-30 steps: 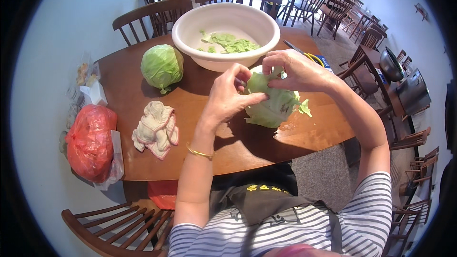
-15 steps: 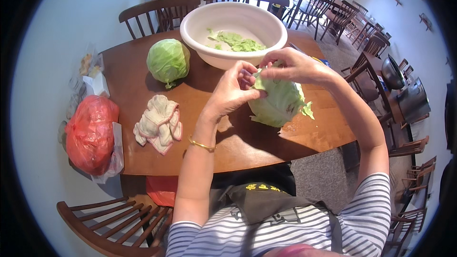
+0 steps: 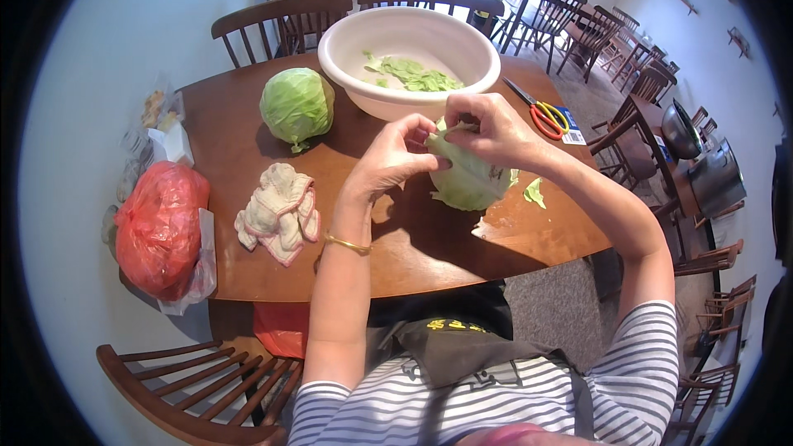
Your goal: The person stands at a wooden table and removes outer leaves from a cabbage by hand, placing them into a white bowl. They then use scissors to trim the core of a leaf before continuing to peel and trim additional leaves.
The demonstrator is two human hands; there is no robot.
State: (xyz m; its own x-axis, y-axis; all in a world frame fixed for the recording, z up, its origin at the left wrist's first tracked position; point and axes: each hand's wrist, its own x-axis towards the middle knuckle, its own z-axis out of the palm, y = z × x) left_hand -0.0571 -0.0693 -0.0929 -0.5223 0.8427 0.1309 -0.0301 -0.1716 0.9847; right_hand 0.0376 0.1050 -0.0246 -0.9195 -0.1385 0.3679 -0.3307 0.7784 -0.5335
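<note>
Pinched a cabbage leaf (image 3: 450, 151) in both hands (image 3: 395, 155) (image 3: 491, 128), in front of the plastic basin (image 3: 376, 100); probably called for slow, even tugging.

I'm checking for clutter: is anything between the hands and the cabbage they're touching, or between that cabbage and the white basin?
Nothing visible separates the left hand or right hand from the cabbage. In this view, only the hands lie between it and the white basin; the scissors lie to the right.

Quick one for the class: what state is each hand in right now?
Left hand: partly closed, holding the nearer cabbage at its left.
Right hand: closed on its upper edge.
</note>
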